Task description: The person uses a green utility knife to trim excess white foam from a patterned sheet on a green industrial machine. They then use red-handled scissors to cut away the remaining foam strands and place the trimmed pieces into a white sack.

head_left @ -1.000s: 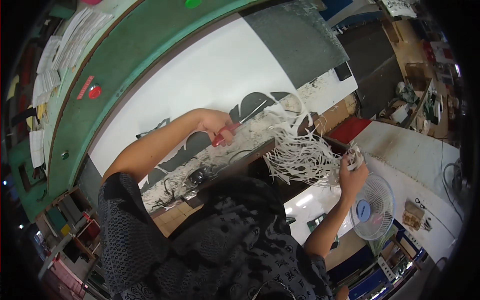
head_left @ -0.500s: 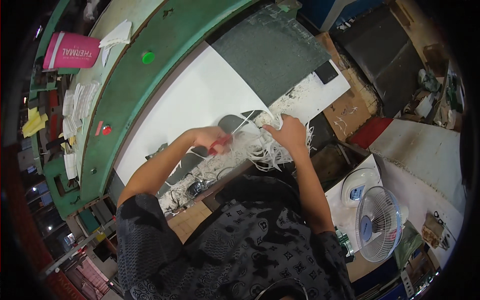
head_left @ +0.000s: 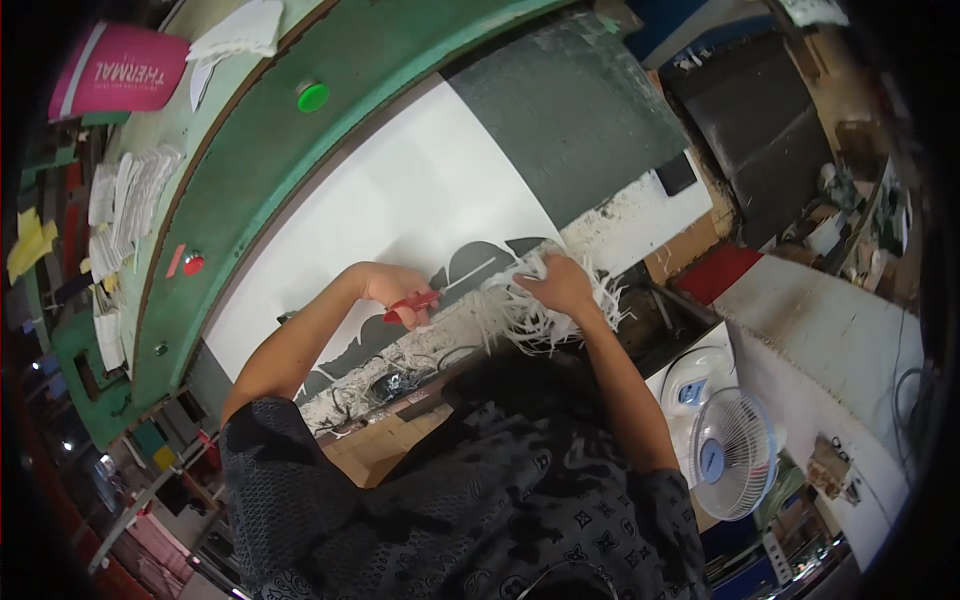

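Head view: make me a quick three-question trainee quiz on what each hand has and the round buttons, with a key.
1. True or false: the red-handled scissors are in the left hand.
2. What does the right hand grip?
3. The round button nearest the picture's top is: A) red; B) green; C) yellow.

Key: 1. True. 2. Tangled white strips. 3. B.
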Action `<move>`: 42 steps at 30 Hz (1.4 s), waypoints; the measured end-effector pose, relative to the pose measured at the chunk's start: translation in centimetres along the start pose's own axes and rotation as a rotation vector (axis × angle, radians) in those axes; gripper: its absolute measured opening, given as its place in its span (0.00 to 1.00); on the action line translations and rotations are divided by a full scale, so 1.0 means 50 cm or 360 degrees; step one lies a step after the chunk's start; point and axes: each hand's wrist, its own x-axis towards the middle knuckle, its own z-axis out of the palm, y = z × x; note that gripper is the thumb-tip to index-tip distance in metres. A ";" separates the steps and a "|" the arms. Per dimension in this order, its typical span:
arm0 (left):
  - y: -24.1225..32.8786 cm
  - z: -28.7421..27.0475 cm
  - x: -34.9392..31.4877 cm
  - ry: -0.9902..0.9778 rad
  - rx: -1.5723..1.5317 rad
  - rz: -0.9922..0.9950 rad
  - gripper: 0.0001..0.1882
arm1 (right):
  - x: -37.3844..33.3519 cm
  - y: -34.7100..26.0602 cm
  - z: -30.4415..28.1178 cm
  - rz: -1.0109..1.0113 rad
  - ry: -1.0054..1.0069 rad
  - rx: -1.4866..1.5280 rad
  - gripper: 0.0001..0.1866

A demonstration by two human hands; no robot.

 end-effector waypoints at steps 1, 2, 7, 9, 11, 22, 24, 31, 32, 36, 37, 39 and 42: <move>0.008 -0.008 0.010 0.0005 0.0097 -0.0013 0.41 | 0.000 0.023 -0.006 -0.0111 0.0024 0.0288 0.30; 0.017 -0.011 0.022 0.0005 0.0183 -0.0027 0.40 | -0.001 0.017 -0.017 -0.0111 -0.0040 0.0390 0.28; 0.146 0.007 0.056 0.0217 0.0449 -0.0014 0.18 | -0.034 -0.022 -0.061 -0.0169 -0.0074 0.0318 0.21; 0.156 0.007 0.057 0.0272 0.0529 -0.0008 0.19 | -0.036 -0.047 -0.078 -0.0277 -0.0016 0.0312 0.18; 0.123 0.014 0.071 0.0398 0.0439 0.0185 0.21 | -0.033 -0.050 -0.081 -0.0320 -0.0021 0.0292 0.17; 0.177 0.075 0.071 0.0649 0.0245 0.0161 0.29 | -0.013 -0.001 -0.089 -0.0454 -0.0268 0.0409 0.20; 0.185 0.094 0.072 0.0820 -0.0087 0.0084 0.27 | -0.016 -0.006 -0.130 -0.0439 -0.0458 0.0419 0.21; 0.201 0.095 0.121 0.0487 -0.0201 0.0065 0.33 | -0.059 0.094 -0.239 -0.0657 -0.0549 0.0557 0.21; 0.217 0.088 0.134 0.0500 -0.0254 0.0077 0.33 | -0.066 0.103 -0.254 -0.0622 -0.0586 0.0612 0.20; 0.268 0.068 0.181 0.0606 -0.0322 0.0113 0.29 | -0.086 0.117 -0.292 -0.0577 -0.0649 0.0835 0.20; 0.275 0.070 0.181 0.0654 -0.0259 0.0090 0.28 | -0.088 0.122 -0.290 -0.0588 -0.0635 0.0852 0.20; 0.284 0.077 0.178 0.0740 -0.0136 0.0095 0.26 | -0.090 0.133 -0.278 -0.0605 -0.0606 0.0892 0.19; 0.262 0.098 0.164 0.0853 -0.0039 0.0144 0.22 | -0.092 0.144 -0.266 -0.0557 -0.0562 0.0915 0.18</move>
